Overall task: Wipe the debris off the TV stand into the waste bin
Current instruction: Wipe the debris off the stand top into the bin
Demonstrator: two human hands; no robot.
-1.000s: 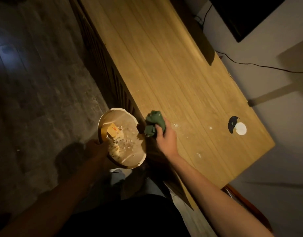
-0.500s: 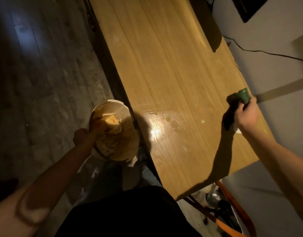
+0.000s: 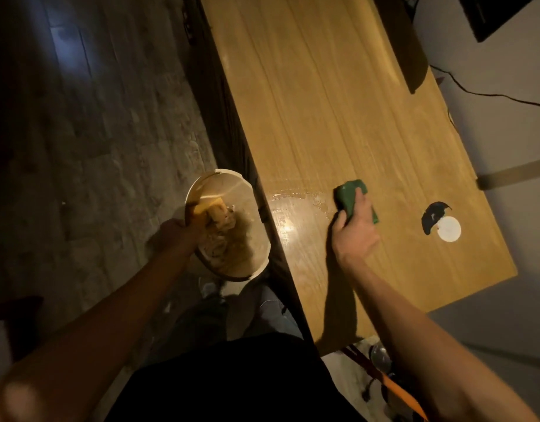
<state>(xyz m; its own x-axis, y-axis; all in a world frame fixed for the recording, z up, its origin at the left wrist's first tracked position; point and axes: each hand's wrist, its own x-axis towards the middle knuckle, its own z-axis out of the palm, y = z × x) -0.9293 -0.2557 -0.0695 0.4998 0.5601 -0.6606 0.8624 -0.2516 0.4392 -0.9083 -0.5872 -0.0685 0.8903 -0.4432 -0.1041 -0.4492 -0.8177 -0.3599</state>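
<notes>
The wooden TV stand (image 3: 338, 102) runs from the top of the view down to the lower right. My right hand (image 3: 352, 229) presses a crumpled green cloth (image 3: 351, 196) flat on its top, a little in from the near edge. A wet, shiny streak (image 3: 290, 205) lies on the wood between the cloth and the edge. My left hand (image 3: 177, 231) grips the rim of a round pale waste bin (image 3: 213, 181), held just below the stand's edge. Inside the bin lie scraps and a yellow carton (image 3: 215, 208).
A round cable hole with a white cap (image 3: 448, 228) sits to the right of the cloth. A dark TV foot (image 3: 412, 56) stands at the back, with a cable (image 3: 488, 94) running along the wall. Stone-tile floor is at left; orange-framed items lie below the stand's end.
My right hand has carried the cloth from the far right side of the stand back toward the near edge and the bin. The bin stays by the edge in my left hand.
</notes>
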